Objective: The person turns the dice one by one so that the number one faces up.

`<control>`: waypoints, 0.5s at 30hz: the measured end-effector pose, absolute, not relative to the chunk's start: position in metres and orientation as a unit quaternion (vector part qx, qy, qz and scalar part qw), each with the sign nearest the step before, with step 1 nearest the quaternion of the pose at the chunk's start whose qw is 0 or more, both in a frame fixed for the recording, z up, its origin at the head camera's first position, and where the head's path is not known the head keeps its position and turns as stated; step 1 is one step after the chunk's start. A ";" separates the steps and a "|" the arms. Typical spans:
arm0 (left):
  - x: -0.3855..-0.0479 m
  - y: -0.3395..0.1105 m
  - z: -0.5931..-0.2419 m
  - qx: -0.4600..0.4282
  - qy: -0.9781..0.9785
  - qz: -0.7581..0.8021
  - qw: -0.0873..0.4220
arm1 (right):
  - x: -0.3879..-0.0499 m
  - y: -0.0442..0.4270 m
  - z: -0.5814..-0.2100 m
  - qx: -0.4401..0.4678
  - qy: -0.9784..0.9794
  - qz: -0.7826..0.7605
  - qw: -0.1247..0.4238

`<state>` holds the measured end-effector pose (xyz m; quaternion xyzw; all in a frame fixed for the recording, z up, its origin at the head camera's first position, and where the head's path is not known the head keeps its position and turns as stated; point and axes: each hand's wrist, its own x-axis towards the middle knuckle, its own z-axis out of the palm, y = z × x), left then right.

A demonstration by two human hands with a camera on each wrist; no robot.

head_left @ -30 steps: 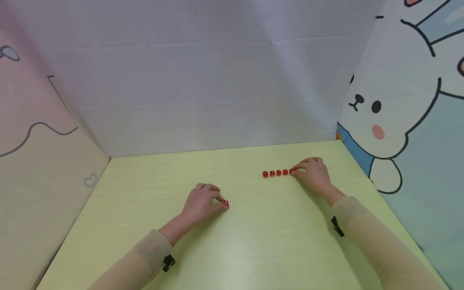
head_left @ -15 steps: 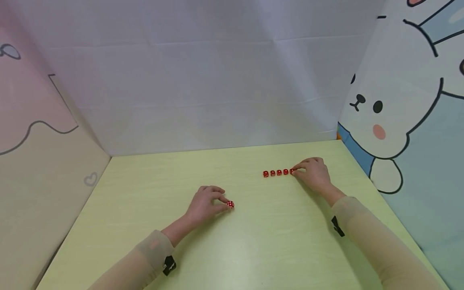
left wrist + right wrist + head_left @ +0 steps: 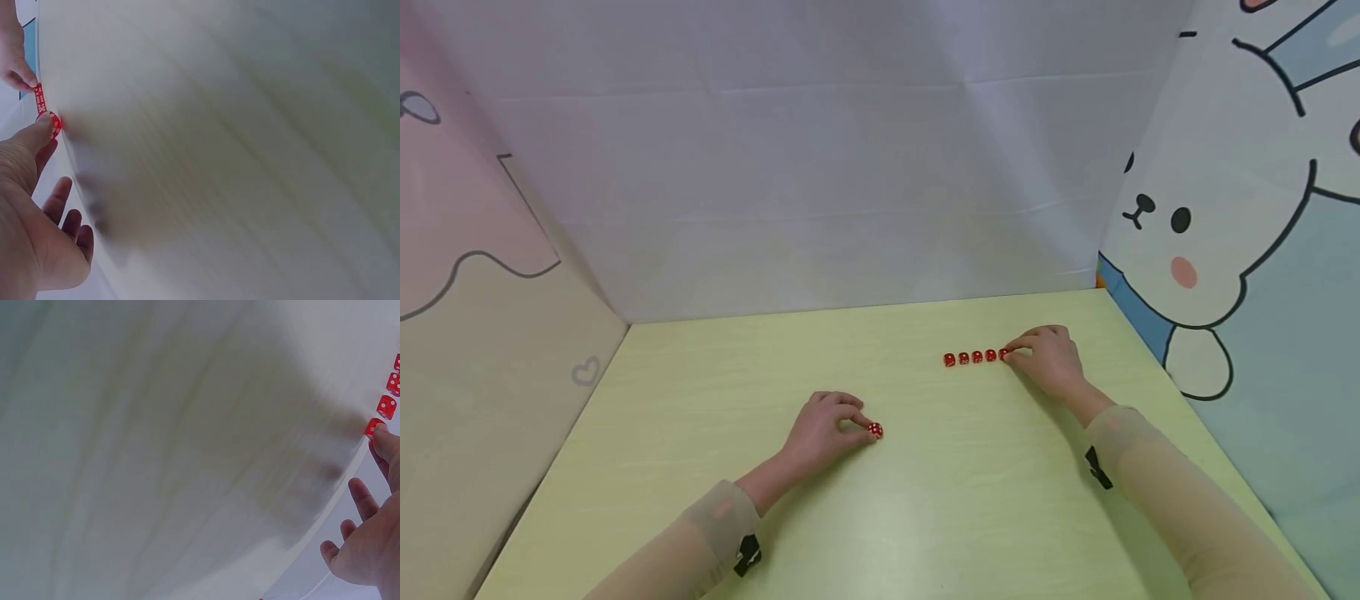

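My left hand (image 3: pixel 826 431) pinches a red die with white dots (image 3: pixel 876 430) between thumb and index finger, near the middle of the table. In the left wrist view the same die (image 3: pixel 55 125) shows at the thumb tip, the other fingers loosely bent. Farther back and to the right, several red dice (image 3: pixel 977 357) stand in a row, slightly apart. At the row's right end my right hand (image 3: pixel 1047 360) pinches the last die (image 3: pixel 1003 354). The right wrist view shows that die (image 3: pixel 374 427) partly hidden behind the thumb.
A pale yellow-green table (image 3: pixel 925 517) lies under both hands. White cloth (image 3: pixel 820 192) rises behind its far edge. Printed panels flank it: pink and cream (image 3: pixel 490 375) on the left, a cartoon bunny (image 3: pixel 1217 208) on the right.
My left hand has moved slightly right and nearer to me with its die, whose visible face has turned a little. The right hand and the row of dice have stayed in place.
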<state>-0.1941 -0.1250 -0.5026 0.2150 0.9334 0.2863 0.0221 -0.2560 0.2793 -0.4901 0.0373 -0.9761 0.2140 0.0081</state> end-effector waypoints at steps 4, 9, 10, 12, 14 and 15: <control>-0.194 -0.128 -0.503 0.227 0.940 0.256 0.006 | -0.256 0.280 -0.490 0.039 -0.977 0.212 0.010; -0.193 -0.131 -0.504 0.237 0.946 0.221 -0.002 | -0.256 0.279 -0.490 0.037 -0.977 0.211 0.011; -0.193 -0.132 -0.504 0.237 0.948 0.214 -0.004 | -0.256 0.279 -0.490 0.037 -0.977 0.211 0.012; -0.192 -0.133 -0.505 0.236 0.950 0.203 -0.006 | -0.256 0.279 -0.491 0.036 -0.976 0.212 0.013; -0.192 -0.134 -0.505 0.234 0.952 0.199 -0.008 | -0.256 0.279 -0.491 0.036 -0.976 0.212 0.015; -0.191 -0.134 -0.505 0.234 0.952 0.198 -0.009 | -0.256 0.279 -0.491 0.036 -0.976 0.213 0.015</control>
